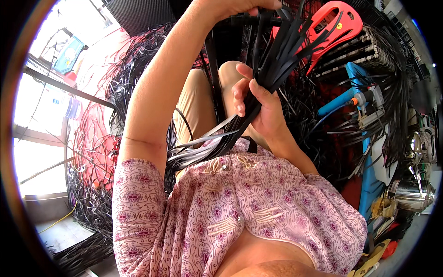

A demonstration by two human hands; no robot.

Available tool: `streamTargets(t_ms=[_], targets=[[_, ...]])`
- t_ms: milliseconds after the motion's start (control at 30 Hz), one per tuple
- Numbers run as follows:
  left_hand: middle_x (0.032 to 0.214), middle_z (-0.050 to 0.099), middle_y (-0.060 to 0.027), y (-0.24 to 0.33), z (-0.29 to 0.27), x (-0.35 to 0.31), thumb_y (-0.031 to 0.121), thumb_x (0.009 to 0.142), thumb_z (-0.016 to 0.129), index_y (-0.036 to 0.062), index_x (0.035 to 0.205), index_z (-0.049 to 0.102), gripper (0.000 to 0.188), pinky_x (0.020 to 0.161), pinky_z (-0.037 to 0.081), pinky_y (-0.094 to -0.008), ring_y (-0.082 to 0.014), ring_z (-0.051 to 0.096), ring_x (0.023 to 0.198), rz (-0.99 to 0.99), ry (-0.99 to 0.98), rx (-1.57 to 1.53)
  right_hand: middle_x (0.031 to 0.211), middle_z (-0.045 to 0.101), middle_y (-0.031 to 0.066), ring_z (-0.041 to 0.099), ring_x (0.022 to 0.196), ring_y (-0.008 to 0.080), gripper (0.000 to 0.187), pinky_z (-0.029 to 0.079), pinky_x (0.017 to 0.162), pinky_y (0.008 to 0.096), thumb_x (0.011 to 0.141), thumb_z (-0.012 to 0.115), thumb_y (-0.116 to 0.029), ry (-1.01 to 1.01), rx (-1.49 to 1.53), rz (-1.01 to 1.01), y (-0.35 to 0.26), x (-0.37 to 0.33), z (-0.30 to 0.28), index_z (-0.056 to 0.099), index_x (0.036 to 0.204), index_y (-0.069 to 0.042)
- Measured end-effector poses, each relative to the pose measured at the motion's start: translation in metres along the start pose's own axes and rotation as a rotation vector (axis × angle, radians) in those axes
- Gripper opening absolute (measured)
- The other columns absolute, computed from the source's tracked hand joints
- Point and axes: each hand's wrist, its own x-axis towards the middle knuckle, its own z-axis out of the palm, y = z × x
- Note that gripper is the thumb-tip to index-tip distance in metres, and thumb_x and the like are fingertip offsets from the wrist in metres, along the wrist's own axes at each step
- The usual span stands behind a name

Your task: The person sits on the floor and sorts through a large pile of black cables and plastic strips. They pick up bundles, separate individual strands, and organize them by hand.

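We see the right hand closed around a bundle of black strips, fingers wrapped at mid-length, above the lap. The left hand is raised at the top edge, fingers pinched on the strips' upper ends. The lower ends fan across the pink blouse. A red stool stands beyond; black strip heaps lie at left.
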Motion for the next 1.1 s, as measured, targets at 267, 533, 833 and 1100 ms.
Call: streamTargets(t_ms=[267,533,833,1100], targets=[[0.053,0.056,-0.0008,-0.033,-0.015,0.014,0.016,0.080,0.074,0.0031,0.064,0.064,0.023,0.041,0.032,-0.0252,-0.0076,0.044,0.044,-0.097,0.104,-0.185,0.061,0.049,0.0016,0.047,0.044,0.0111,0.049,0.038,0.041,0.0237,0.089,0.066,-0.019,0.051,0.073,0.013,-0.003,-0.001,-0.001,0.046,0.133,-0.009],[0.052,0.056,-0.0019,-0.048,-0.013,0.005,0.021,0.079,0.075,0.0039,0.062,0.062,0.027,0.041,0.035,-0.0260,-0.0092,0.047,0.043,-0.167,0.188,-0.026,0.056,0.040,-0.0029,0.037,0.041,0.0080,0.060,0.033,0.039,0.0228,0.089,0.064,-0.014,0.161,0.045,-0.120,-0.004,-0.004,-0.006,0.037,0.142,-0.016],[0.066,0.061,0.0045,-0.062,-0.011,0.000,0.020,0.083,0.074,0.0050,0.091,0.073,0.017,0.050,0.039,-0.0168,-0.0016,0.050,0.053,-0.024,0.164,-0.150,0.064,0.046,-0.0033,0.042,0.049,0.0079,0.014,0.034,0.045,0.0226,0.097,0.055,-0.025,0.177,0.160,-0.186,-0.004,-0.005,-0.017,0.058,0.108,-0.016],[0.066,0.060,0.0025,-0.063,-0.016,0.003,0.016,0.086,0.071,0.0002,0.090,0.071,0.017,0.047,0.036,-0.0158,-0.0019,0.050,0.052,0.024,0.162,-0.374,0.087,0.064,0.0082,0.062,0.076,0.0216,0.015,0.051,0.061,0.0326,0.093,0.062,-0.022,0.606,0.168,-0.226,-0.015,-0.003,-0.018,0.056,0.098,-0.009]])
